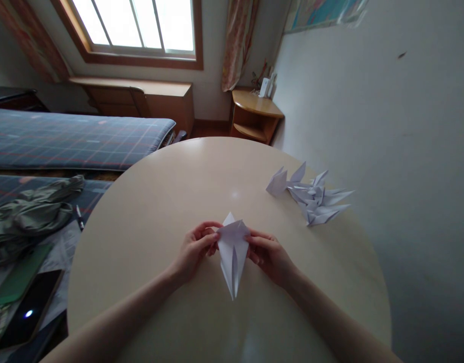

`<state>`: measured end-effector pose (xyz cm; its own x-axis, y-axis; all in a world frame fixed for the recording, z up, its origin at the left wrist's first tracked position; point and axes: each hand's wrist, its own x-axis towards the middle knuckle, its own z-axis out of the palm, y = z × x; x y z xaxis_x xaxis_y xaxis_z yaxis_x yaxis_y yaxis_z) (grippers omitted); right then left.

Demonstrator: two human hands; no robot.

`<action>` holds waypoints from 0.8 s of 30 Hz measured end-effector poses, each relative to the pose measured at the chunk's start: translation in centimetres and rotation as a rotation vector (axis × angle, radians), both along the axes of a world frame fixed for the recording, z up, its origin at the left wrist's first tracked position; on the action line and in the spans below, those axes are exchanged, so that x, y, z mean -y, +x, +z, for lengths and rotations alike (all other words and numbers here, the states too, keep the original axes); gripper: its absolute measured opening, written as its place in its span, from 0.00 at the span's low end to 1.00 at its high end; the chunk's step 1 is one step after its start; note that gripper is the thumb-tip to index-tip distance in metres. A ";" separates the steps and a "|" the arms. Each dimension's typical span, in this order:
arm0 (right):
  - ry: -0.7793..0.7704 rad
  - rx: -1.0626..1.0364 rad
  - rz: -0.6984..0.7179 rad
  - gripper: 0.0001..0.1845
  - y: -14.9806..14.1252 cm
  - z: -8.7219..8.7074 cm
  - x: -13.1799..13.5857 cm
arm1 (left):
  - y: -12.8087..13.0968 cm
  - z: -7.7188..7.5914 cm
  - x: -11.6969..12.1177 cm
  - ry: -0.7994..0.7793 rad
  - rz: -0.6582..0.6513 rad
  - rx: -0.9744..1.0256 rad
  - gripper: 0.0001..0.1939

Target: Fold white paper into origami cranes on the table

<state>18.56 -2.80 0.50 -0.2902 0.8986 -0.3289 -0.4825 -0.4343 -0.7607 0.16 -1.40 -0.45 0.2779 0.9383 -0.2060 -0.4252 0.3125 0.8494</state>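
Observation:
Between my two hands is a piece of folded white paper (233,252), kite-shaped, with a long split point facing me and a shorter tip at the far end. My left hand (196,247) pinches its left edge between thumb and fingers. On the opposite edge, my right hand (270,253) grips the paper in the same way. Some fingertips are hidden behind the sheet. To the right on the table lies a cluster of folded white paper cranes (315,196), too tangled to tell apart.
The round cream table (171,191) stands close to a white wall (349,101) on the right. At left are a plaid mattress (76,138), a crumpled grey-green cloth (35,212), a pen (79,218), a green booklet (20,275) and a dark phone (31,307). A corner shelf (256,103) stands behind.

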 end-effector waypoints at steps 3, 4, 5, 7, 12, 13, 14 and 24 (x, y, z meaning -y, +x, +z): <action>-0.002 -0.016 -0.072 0.15 -0.3 -0.3 0.2 | 0.1 0.2 0.0 -0.045 0.045 0.021 0.09; 0.005 -0.027 -0.096 0.13 -0.4 -0.3 0.2 | 0.2 0.2 0.1 -0.066 0.054 0.028 0.09; 0.012 -0.038 -0.116 0.12 -0.5 -0.4 0.3 | 0.2 0.2 0.1 -0.084 0.061 0.039 0.09; 0.014 -0.050 -0.147 0.10 -0.7 -0.4 0.4 | 0.2 0.1 0.1 -0.108 0.070 0.068 0.09; 0.043 -0.050 -0.107 0.08 -0.4 -0.1 0.6 | 0.1 0.3 0.3 -0.058 0.049 0.102 0.09; 0.069 -0.048 -0.078 0.09 -0.3 0.0 0.6 | 0.0 0.5 0.3 -0.028 0.042 0.090 0.09; 0.094 -0.042 -0.049 0.10 -0.1 0.0 0.6 | -0.1 0.6 0.3 0.003 0.040 0.064 0.10; 0.360 0.564 -0.080 0.12 0.5 -0.9 -0.3 | -0.3 -0.5 -0.4 0.384 -0.036 -0.595 0.10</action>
<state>19.05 -2.54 -0.41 -0.0896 0.9922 -0.0869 0.0108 -0.0863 -0.9962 -0.16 -1.04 -0.95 0.2533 0.9673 0.0113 0.1501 -0.0508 0.9874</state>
